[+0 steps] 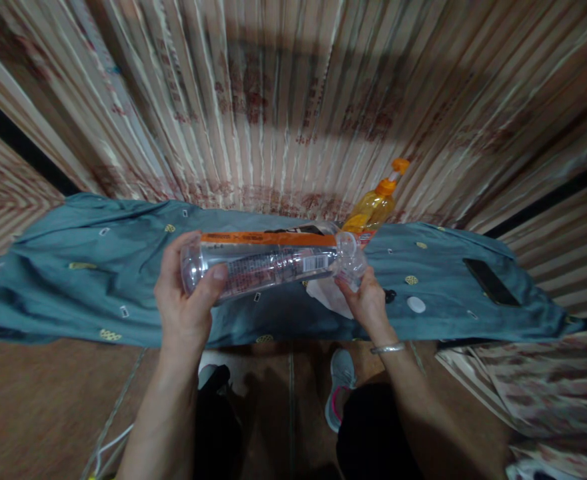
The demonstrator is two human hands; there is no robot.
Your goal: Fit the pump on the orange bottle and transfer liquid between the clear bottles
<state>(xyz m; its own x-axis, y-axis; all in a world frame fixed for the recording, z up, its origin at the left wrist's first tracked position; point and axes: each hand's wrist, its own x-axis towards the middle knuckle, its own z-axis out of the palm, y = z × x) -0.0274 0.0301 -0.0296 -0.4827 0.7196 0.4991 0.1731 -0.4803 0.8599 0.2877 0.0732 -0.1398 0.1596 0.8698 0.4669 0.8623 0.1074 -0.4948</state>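
Note:
A clear plastic bottle [273, 263] with a printed label, an orange strip and a barcode lies sideways in the air between my hands. My left hand [188, 283] is wrapped round its left end, thumb on the near side. At the right end, my right hand [366, 297] grips the narrower clear part, its fingers partly hidden. Below the right hand a white sheet-like piece [328, 297] rests on the cloth. Right of that hand are a small black item [390, 295], whose kind I cannot make out, and a round white cap [416, 305].
Behind the bottle stands a pump bottle of yellow liquid [371, 210] with an orange top. A dark phone [491, 281] lies at the right of the teal cloth [98, 267] covering the narrow table. Striped curtains [283, 100] hang right behind it.

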